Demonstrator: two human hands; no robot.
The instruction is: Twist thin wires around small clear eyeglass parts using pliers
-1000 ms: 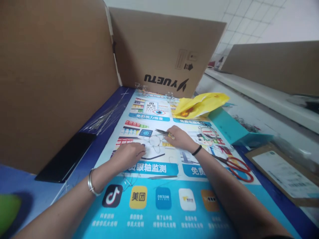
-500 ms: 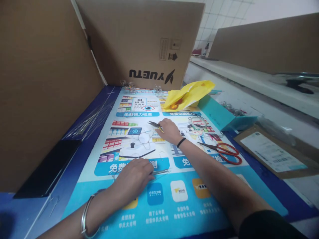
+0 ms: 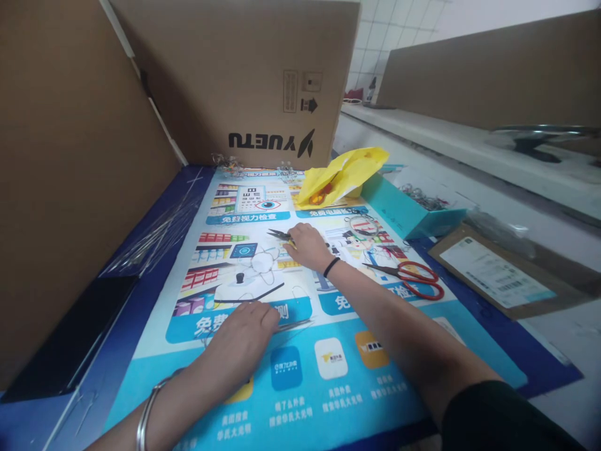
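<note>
My right hand [image 3: 308,247] is closed on small pliers [image 3: 280,235] with dark pointed jaws and yellow handles; the jaws point left above the printed sheet [image 3: 291,291]. Lower on the sheet lies my left hand [image 3: 248,332], palm down, its fingers curled around thin metal wires [image 3: 293,325] that stick out to the right. A flower-shaped wire piece [image 3: 263,262] rests between the two hands. To the right of my right forearm are red-handled scissors [image 3: 417,279], their blades pointing left.
A yellow bag [image 3: 345,177] lies at the back, beside a teal box [image 3: 416,210] full of wire pieces. A wire coil [image 3: 364,227] sits nearer. Cardboard [image 3: 225,81] stands behind and at the left. A labelled parcel [image 3: 500,272] is at the right.
The view has shifted slightly, so things appear further left. Both hands keep about the same places on the sheet, with the pliers still in my right hand.
</note>
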